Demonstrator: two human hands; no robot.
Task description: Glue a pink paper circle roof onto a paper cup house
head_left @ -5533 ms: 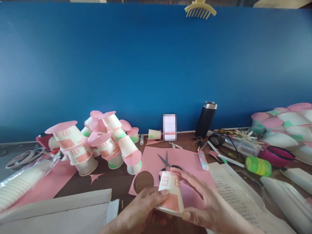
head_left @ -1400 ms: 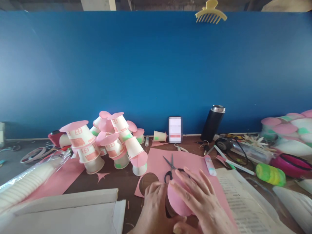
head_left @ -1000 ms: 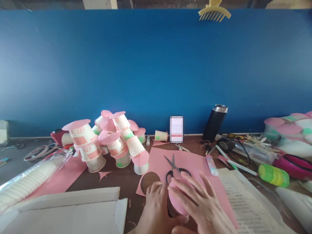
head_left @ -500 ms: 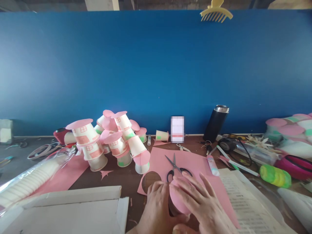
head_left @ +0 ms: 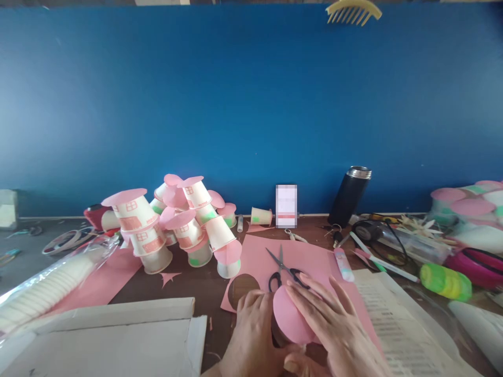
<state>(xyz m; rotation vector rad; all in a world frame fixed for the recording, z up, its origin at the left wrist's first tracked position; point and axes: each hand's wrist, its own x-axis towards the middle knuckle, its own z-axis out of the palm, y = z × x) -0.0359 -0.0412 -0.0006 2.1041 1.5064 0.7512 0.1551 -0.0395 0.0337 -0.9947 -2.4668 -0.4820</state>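
Note:
A round pink paper disc (head_left: 291,317) lies between my two hands. My right hand (head_left: 338,327) rests on the disc's right side with its fingers stretched out. At the disc's left edge my left hand (head_left: 253,330) is curled, its thumb reaching under the near side. Whatever the left hand grips is hidden by the hand and the disc. Just beyond my fingers, scissors (head_left: 281,267) with black handles lie spread on a large pink sheet (head_left: 314,256). A round hole (head_left: 244,290) is cut in that sheet, beside my left fingers.
Stacked paper cups (head_left: 145,230) with pink discs stand at back left. A bag of cups (head_left: 58,288) and a white cardboard box (head_left: 118,345) lie left. At the right are a dark bottle (head_left: 349,196), a glue stick (head_left: 343,264), pens and a printed sheet (head_left: 393,324).
My right hand has slid to the right across the pink disc, so more of the disc shows. My left hand stays nearly in place. The view has tipped slightly downward.

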